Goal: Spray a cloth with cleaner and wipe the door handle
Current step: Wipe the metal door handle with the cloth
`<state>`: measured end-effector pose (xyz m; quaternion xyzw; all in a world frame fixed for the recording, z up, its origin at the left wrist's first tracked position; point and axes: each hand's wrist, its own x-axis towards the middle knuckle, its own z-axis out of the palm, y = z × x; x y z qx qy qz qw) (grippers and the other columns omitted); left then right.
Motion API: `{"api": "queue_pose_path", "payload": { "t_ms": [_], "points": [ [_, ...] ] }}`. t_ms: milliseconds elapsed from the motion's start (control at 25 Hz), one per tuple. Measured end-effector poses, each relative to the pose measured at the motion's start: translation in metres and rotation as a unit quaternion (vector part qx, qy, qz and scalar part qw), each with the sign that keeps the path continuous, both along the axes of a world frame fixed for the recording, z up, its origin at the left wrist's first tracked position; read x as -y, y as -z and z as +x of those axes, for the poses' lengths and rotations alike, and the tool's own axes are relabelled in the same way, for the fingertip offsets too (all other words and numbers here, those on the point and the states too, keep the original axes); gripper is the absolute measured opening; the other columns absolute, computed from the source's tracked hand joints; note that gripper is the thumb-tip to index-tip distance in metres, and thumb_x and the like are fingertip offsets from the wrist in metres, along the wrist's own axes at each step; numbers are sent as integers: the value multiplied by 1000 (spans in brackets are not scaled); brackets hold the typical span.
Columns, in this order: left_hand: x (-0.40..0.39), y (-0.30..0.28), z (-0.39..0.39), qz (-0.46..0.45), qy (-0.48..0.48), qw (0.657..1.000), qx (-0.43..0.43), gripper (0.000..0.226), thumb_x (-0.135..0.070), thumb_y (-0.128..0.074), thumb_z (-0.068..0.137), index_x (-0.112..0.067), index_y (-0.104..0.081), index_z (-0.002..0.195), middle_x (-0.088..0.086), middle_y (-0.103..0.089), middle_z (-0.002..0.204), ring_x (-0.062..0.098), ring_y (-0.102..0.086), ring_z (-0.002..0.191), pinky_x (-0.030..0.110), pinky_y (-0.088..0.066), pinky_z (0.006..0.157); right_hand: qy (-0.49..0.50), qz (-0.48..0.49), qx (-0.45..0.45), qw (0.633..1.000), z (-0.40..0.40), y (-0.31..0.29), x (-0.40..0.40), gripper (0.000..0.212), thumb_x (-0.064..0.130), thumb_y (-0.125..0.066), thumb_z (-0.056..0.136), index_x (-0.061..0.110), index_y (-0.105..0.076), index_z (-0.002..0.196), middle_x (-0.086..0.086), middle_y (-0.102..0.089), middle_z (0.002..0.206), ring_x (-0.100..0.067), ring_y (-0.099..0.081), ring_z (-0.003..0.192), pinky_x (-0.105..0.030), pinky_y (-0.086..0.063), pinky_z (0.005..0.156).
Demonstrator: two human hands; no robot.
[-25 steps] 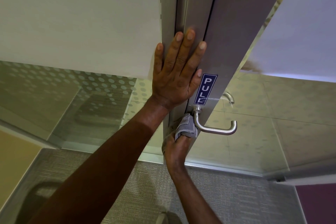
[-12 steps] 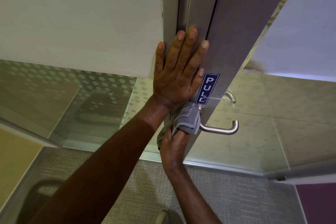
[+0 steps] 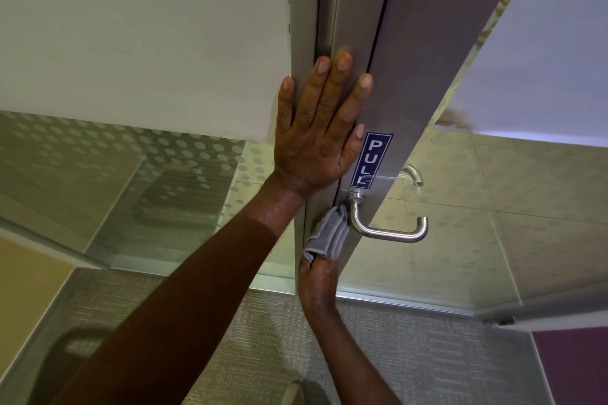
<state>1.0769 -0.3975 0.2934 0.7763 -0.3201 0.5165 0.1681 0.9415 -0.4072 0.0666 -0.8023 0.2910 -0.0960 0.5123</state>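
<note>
Cloth first: a folded grey microfibre cloth [image 3: 329, 235] sits bunched against the edge of the brushed grey metal door [image 3: 411, 76], its upper corner touching the neck of the curved silver lever door handle [image 3: 390, 228] just below the round rose. The right hand [image 3: 317, 276] comes up from below and holds the cloth from underneath; its fingers are tucked under the fabric and mostly hidden, so only the back of the hand and the wrist show, though the cloth is plainly gripped at its lower end. The lever's horizontal bar runs off to the right of the cloth and is bare, ending in a short upturned hook. Above, the left hand [image 3: 320, 128] lies flat on the door's edge and frame, fingers [image 3: 340, 82] straight and slightly spread, holding nothing, its palm just beside a blue vertical sticker reading PULL [image 3: 371, 159]. The left forearm crosses the lower left of the view, close beside the right hand. Behind the handle is a glass panel with frosted dots [image 3: 493, 207], through which a second silver handle [image 3: 413, 174] shows on the door's far side. Grey textured carpet [image 3: 263, 339] lies below.
</note>
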Motion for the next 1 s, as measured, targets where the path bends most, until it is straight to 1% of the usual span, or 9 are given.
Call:
{"api": "queue_pose_path", "payload": {
  "t_ms": [80,160,280,440,560,640,800,920,1000],
  "points": [
    [0,-1,0,1,0,1000,1,74,-42,-34,106,-27,10,163,-6,25,170,15,14,159,46,7,129,-17,-30,-31,999,-3,19,1,54,32,-42,100,-3,-53,140,-10,-62,134,-18,-62,114,-14,-48,87],
    [-1,-2,0,0,-1,1000,-4,74,-42,-33,106,-27,11,163,-6,26,170,15,15,159,46,7,129,-12,-8,-14,1000,-2,23,0,45,10,-50,99,2,-49,143,1,-54,135,-11,-56,116,-13,-46,90],
    [0,0,0,0,2,1000,2,74,-42,-33,106,-27,10,163,-5,25,170,16,14,159,46,7,129,8,69,-32,997,5,2,3,39,-10,-46,87,2,-55,123,-10,-61,113,-28,-61,101,-29,-50,78],
    [0,-1,1,-1,1,1000,1,74,-42,-34,106,-26,10,163,-5,25,170,16,14,159,46,6,129,27,108,-76,991,15,-39,7,15,-5,-49,95,6,-52,105,-8,-62,94,-22,-59,84,-26,-44,63],
    [1,0,0,1,4,1000,8,75,-42,-35,106,-26,10,163,-5,25,170,16,14,159,46,7,129,43,103,-33,993,12,-71,0,8,1,-54,97,8,-55,101,-7,-64,93,-22,-63,86,-24,-46,67],
    [0,0,0,0,3,1000,8,74,-42,-34,106,-27,10,163,-5,25,170,16,15,159,46,7,129,47,99,7,994,8,-87,-3,11,1,-56,97,10,-60,102,-2,-65,90,-18,-62,81,-25,-48,69],
    [0,0,2,3,0,1000,11,74,-41,-35,106,-26,8,164,-5,24,170,16,14,159,46,7,129,56,115,74,989,0,-118,3,36,-6,-55,93,30,-55,85,4,-62,77,-12,-60,68,-25,-49,60],
    [1,-1,1,-3,-8,1000,4,69,-40,-38,105,-24,-7,165,5,5,175,15,13,159,46,6,129,74,132,107,983,-8,-131,7,45,-11,-58,90,34,-54,84,13,-62,78,7,-58,61,-9,-47,56],
    [1,-1,1,-12,-8,1000,-5,64,-39,-41,103,-19,-20,160,12,-20,164,14,13,159,45,4,129,80,133,139,978,-8,-140,9,48,-15,-57,86,31,-51,76,10,-56,68,0,-49,52,-18,-44,50]
  ]
}}
